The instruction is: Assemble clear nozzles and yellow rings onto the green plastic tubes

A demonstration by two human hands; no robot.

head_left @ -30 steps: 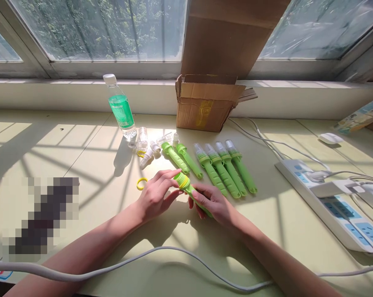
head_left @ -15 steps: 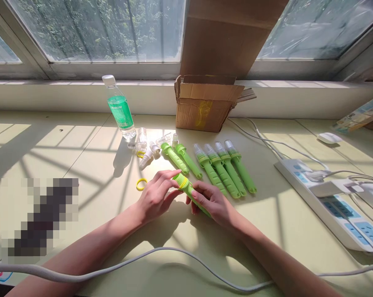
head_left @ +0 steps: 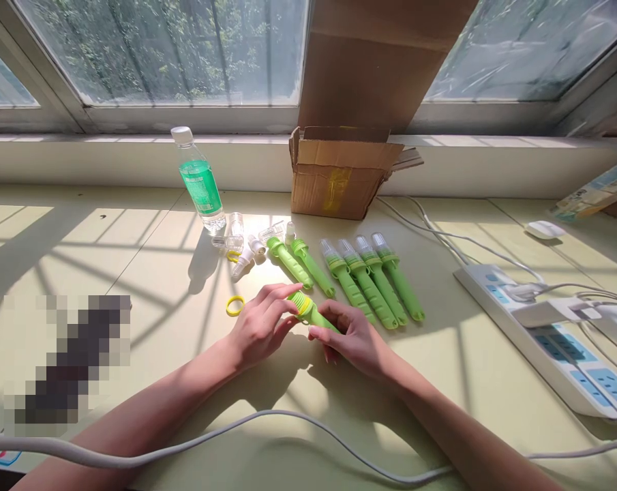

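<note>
Seems a light, stiff handle (head_left: 318,318), probably moulded plastic, hard to dent or break by finger pressure, perhaps slightly slippery where smooth. Best gripped around the long body, leaving the threaded neck free; calls for only gentle force at the band (head_left: 305,307), likely a little stretchy and apt to catch on the ridges.

Held tilted, well in front of the box (head_left: 339,177), pointing neck-first away and to the left; cannot tell whether touching the tabletop (head_left: 482,382). Gripped along the body by the right hand (head_left: 356,341), with thumb and fingers closed around it; pinched at the neck by the left hand (head_left: 261,324), with curled, slightly spread fingers.

Looks bright green, with a ridged thread at 1 end and a yellow band below it. Shares its colour with 2 bare handles (head_left: 290,262) just in front of the box and 4 capped handles (head_left: 378,294) in front and to the right of it. Shows no clear cap.
</note>
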